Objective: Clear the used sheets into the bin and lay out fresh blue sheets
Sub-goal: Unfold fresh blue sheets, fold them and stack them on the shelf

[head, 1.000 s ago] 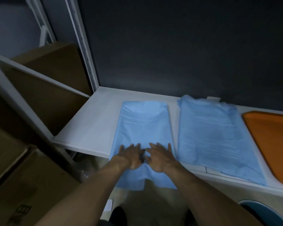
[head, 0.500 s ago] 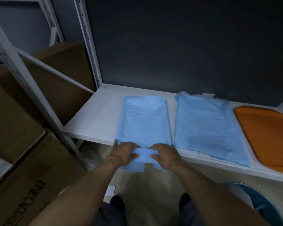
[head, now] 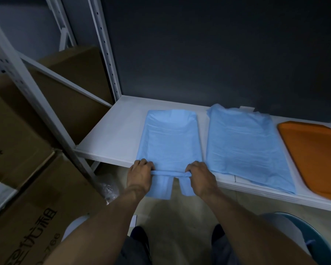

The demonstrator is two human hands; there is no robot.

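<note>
Fingers [head: 142, 163] of your left hand [head: 139, 175] and of your right hand [head: 201, 176] are curled on the near edge of the left blue sheet [head: 170, 138]. They pinch a folded band of it at the front edge of the shelf [head: 118, 129]. A second ago both hands lay flat and close together on this sheet — now they are apart, one at each near corner. I judge you are straightening this fresh sheet. The second sheet [head: 243, 148] already lies just beside it. The orange tray [head: 313, 150] on the right carries nothing that I can see. The bin [head: 302, 221] below shows mostly its rim — what is inside I cannot tell.
</note>
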